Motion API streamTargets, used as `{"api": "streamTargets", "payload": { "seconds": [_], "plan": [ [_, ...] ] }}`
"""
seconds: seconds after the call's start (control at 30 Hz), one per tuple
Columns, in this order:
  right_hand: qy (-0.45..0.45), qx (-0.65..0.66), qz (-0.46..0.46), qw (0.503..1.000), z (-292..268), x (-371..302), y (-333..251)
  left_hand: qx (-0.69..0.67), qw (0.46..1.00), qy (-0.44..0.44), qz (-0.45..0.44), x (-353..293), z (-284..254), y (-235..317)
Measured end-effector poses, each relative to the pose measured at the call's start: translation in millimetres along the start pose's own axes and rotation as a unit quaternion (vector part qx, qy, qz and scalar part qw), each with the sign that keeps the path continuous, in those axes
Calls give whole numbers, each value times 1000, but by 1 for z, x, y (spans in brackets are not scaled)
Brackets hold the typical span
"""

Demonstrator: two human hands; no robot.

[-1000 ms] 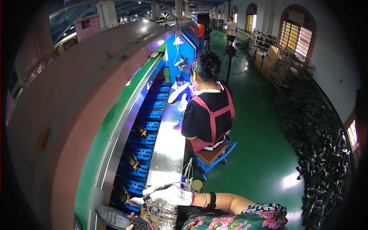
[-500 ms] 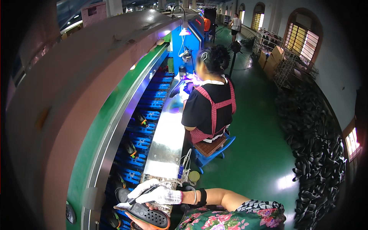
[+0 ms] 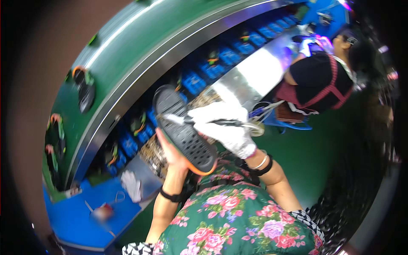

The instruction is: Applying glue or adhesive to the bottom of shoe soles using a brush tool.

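My left hand [image 3: 171, 149] is bare and holds a black shoe sole with an orange edge [image 3: 183, 128] from below, tread side up. My right hand [image 3: 223, 126] wears a white glove and grips a thin brush [image 3: 204, 122], whose white tip rests on the upper part of the sole. Both hands are raised in front of my floral-sleeved chest, above the steel work ledge [image 3: 250, 76].
A conveyor with blue trays [image 3: 193, 80] carrying shoe parts runs under a green hood [image 3: 140, 55]. A co-worker in a black shirt and red apron [image 3: 318, 76] sits further along the line. A white glove [image 3: 132, 185] lies on a blue bench [image 3: 85, 216] at lower left.
The view swung down and left toward my hands. The sole has come up from the ledge to chest height, and the brush now lies across it.
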State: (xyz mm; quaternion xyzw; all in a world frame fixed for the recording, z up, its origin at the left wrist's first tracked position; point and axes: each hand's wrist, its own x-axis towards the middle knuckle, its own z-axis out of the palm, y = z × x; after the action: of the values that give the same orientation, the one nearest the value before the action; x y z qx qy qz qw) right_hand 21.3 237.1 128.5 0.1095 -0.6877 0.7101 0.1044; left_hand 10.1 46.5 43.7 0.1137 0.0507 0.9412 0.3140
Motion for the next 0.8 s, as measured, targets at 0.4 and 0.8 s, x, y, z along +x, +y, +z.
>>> {"api": "streamTargets", "payload": {
  "seconds": [0.4, 0.8],
  "plan": [
    [-45, -208, -144, 967, 22, -12, 9, -38, 986, 111, 121, -27, 2, -6],
    [-99, -280, -215, 930, 29, -16, 25, 223, 918, 310, 112, -26, -7, -16]
  ]
}}
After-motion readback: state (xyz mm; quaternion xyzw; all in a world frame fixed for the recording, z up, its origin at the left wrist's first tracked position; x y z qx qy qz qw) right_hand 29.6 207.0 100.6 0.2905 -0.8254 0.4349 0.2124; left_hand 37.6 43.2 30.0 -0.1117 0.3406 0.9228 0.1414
